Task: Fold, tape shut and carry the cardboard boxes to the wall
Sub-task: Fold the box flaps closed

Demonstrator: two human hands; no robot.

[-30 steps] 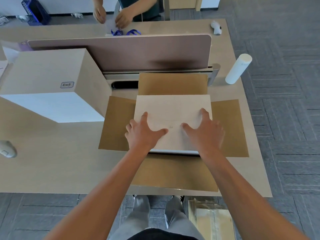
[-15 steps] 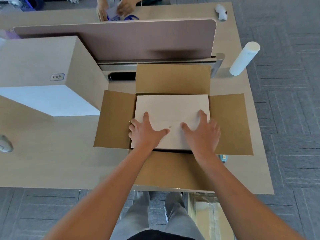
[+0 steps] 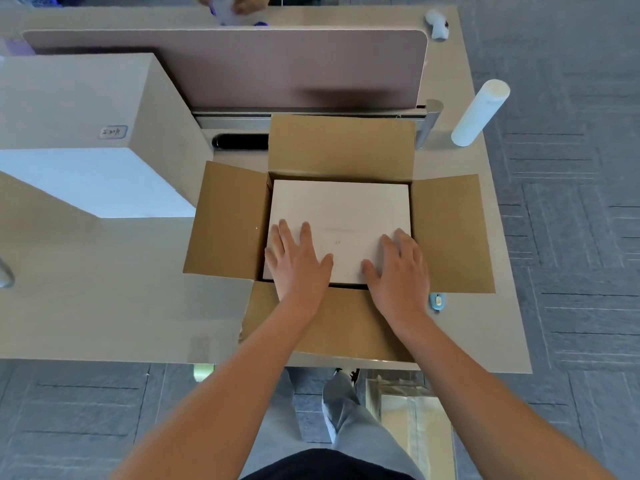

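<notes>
Two hands in view, both flat with fingers straight and spread: left hand [image 3: 298, 261] and right hand [image 3: 398, 268], palms down on the near half of one white box [image 3: 341, 216]. Pressing, not curling round anything. White box lying inside one open cardboard box [image 3: 341, 147] on the desk [image 3: 104, 306], near the desk's right part, close to the front edge. Four brown flaps spread outward: one far, one left, one right, one near, the near one passing under both forearms and reaching the desk's front edge. One large closed box [image 3: 72, 105] on the left, with one small label on top, just beside the left flap. One pink divider panel [image 3: 225, 67] standing across the back. One white roll [image 3: 479, 114] upright and tilted near the right edge. One small blue item [image 3: 437, 301] on the desk just beyond the right flap's near corner. One small white gadget [image 3: 437, 27] at the far right corner. Another person's hands [image 3: 239, 3] partly visible behind the panel.

Compared with one second ago: white box sunk lower, now within the cardboard walls rather than proud of them; side flaps raised a little; blue item now uncovered; hands again flat on top.
</notes>
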